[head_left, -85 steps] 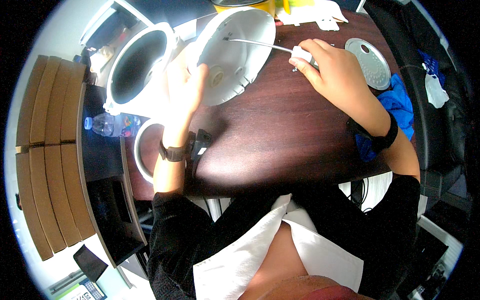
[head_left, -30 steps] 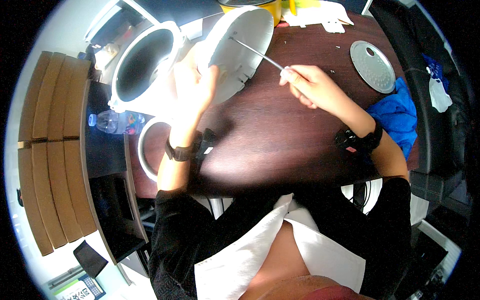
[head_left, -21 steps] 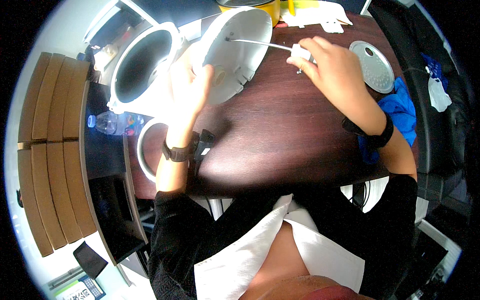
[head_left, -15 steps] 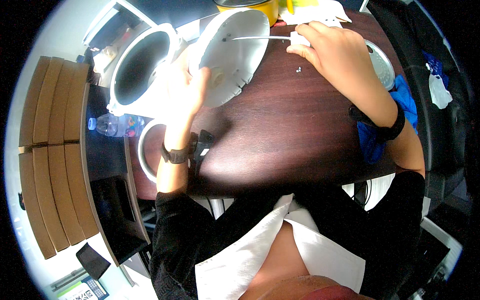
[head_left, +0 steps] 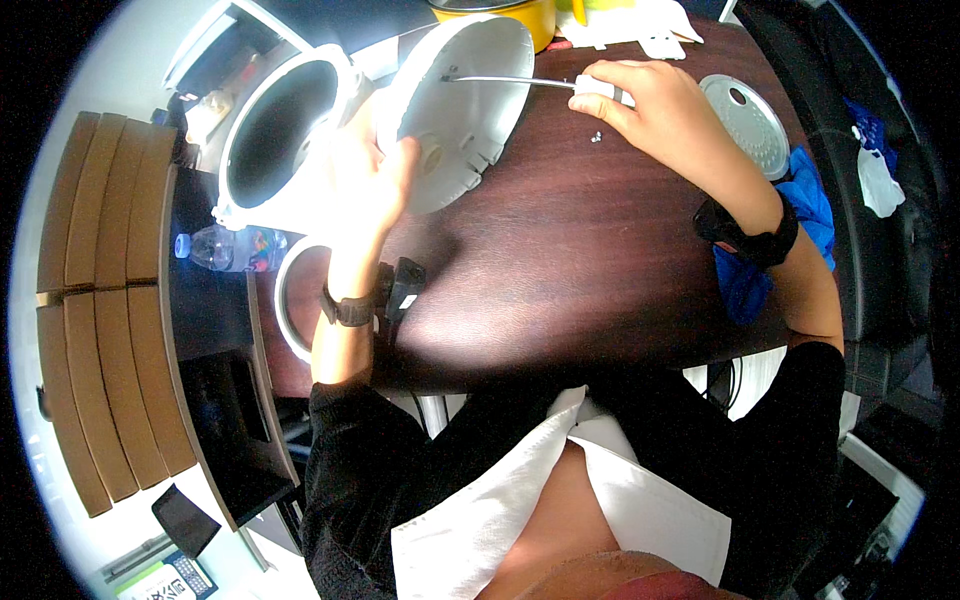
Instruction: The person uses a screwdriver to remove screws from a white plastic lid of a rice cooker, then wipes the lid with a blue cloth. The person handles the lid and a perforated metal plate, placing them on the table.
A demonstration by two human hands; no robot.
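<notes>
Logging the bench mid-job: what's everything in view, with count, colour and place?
table: 1, dark brown, centre
cover: 1, white, upper centre
screwdriver: 1, white-handled, tip inside the cover
round housing: 1, white, left of cover
ring: 1, white, table's left edge
small bits: few, pale, below screwdriver handle
perforated disc: 1, grey, table's right
cloth: 1, blue, below disc
pot: 1, yellow, far edge
flat pieces: several, white, beside pot
bottle: 1, clear, blue-capped, left
cardboard boxes: several, brown, far left
sofa: 1, black, far right
wristbands: 2, black, wrists
left hand: 1, bare, gripping cover
right hand: 1, bare, around screwdriver
</notes>
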